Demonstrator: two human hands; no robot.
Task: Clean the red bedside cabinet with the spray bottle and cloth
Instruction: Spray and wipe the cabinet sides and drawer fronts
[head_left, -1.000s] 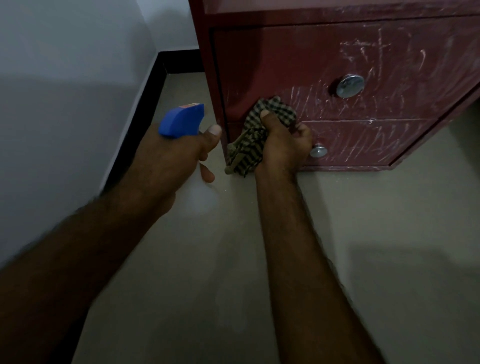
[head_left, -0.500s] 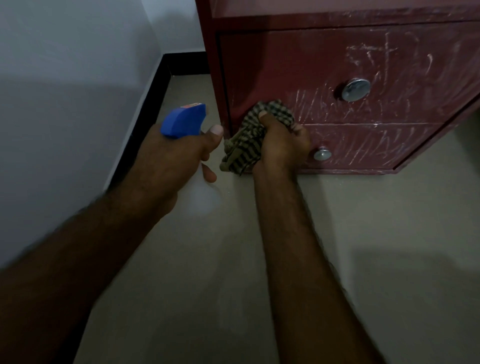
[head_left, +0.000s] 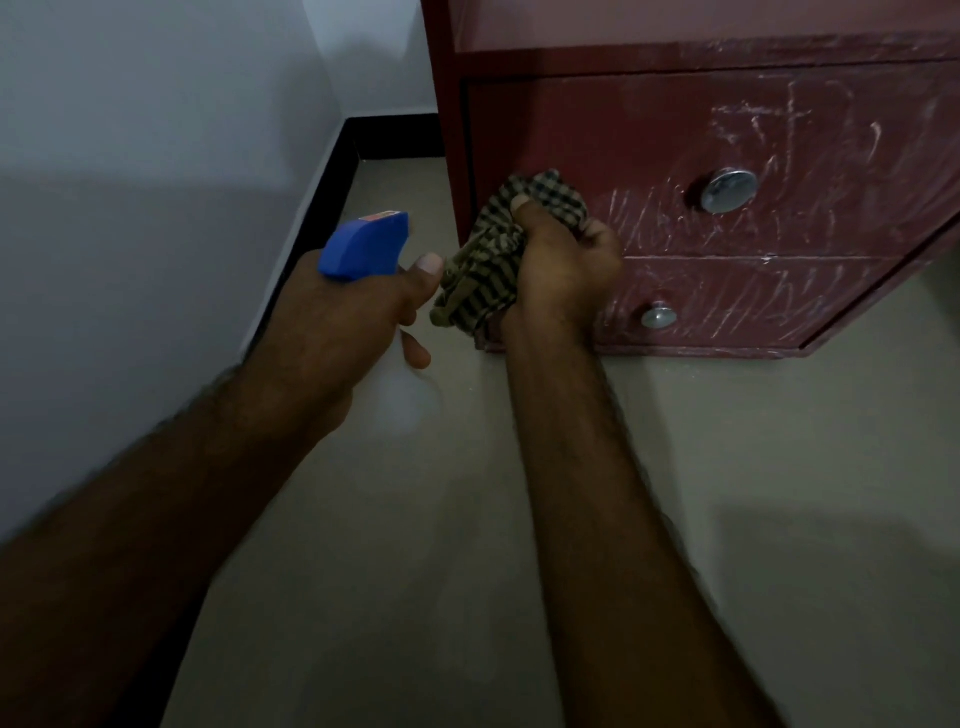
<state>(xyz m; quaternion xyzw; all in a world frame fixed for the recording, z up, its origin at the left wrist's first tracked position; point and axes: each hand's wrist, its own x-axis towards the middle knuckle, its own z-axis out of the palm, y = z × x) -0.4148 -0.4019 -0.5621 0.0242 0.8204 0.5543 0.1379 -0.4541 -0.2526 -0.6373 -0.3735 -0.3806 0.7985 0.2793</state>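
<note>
Down at the red bedside cabinet's (head_left: 649, 156) bottom-left corner, right hand (head_left: 563, 278) bunches the checkered cloth (head_left: 488, 260) against it; unwiped streaks lie rightward. Left hand (head_left: 353, 317) grips the spray bottle (head_left: 363, 244).

Under you lies a plain beige floor (head_left: 779, 467), smooth and dimly lit, with a darker shadow (head_left: 841, 597) across its lower right part. To your left rises a pale wall (head_left: 130, 156), its upper part brighter and its lower part in shade. A second pale wall (head_left: 384, 52) stands ahead of you and meets the first in a corner. A black skirting board (head_left: 322, 208) runs along the foot of both walls, touching the floor and turning at that corner.
</note>
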